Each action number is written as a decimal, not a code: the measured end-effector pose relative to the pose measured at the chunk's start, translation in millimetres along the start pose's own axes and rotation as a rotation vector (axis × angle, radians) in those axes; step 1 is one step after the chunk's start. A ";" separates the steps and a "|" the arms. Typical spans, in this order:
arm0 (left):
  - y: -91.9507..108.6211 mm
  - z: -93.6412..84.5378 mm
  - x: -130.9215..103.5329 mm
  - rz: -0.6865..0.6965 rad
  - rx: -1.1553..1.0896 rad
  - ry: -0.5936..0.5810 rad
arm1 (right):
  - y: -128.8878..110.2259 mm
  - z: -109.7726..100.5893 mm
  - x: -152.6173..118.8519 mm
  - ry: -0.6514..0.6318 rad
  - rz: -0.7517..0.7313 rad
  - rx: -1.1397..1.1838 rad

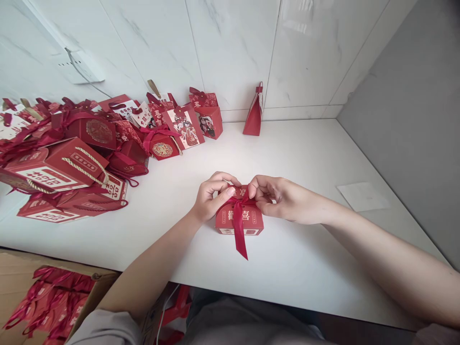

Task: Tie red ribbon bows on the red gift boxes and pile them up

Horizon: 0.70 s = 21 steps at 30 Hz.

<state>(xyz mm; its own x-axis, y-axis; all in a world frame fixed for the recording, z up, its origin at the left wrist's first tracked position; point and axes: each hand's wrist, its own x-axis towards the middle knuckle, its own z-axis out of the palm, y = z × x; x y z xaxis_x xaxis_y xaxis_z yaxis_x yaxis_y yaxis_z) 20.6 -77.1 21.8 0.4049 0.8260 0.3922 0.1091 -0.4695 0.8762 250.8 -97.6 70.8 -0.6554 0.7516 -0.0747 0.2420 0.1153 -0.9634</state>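
A small red gift box (257, 221) with pale Chinese characters stands on the white table in front of me. A dark red ribbon (240, 235) is tied across its top, and one tail hangs down the front past the table-side edge. My left hand (214, 195) is at the box's upper left, thumb and fingers pressed on the top flap by the ribbon. At the upper right, my right hand (273, 196) pinches the ribbon between thumb and forefinger. The ribbon's knot is partly covered by my fingers.
Several red gift boxes (61, 163) are piled at the left, with more along the tiled wall. A narrow red box (253, 117) stands alone at the back. A white paper (362, 196) lies at the right. A cardboard carton (104, 282) with ribboned boxes is at lower left.
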 end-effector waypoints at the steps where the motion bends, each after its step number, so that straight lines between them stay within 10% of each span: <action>1: 0.1 0.0 -0.1 0.007 0.007 0.002 | -1.2 -0.2 -0.5 0.000 0.002 -0.002; 11: 4.7 4.3 -1.1 0.108 0.149 0.101 | -19.5 -1.5 -11.1 0.042 0.321 -0.245; 21: 4.3 6.1 -1.1 0.110 0.151 0.112 | -12.8 0.0 -6.4 -0.060 0.168 -0.098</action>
<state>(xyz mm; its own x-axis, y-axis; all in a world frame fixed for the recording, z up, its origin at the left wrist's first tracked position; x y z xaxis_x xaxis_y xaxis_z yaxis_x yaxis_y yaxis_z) 26.2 -82.0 23.4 0.3196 0.7926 0.5193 0.2078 -0.5933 0.7777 251.9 -103.9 83.7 -0.6407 0.7257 -0.2505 0.4182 0.0562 -0.9066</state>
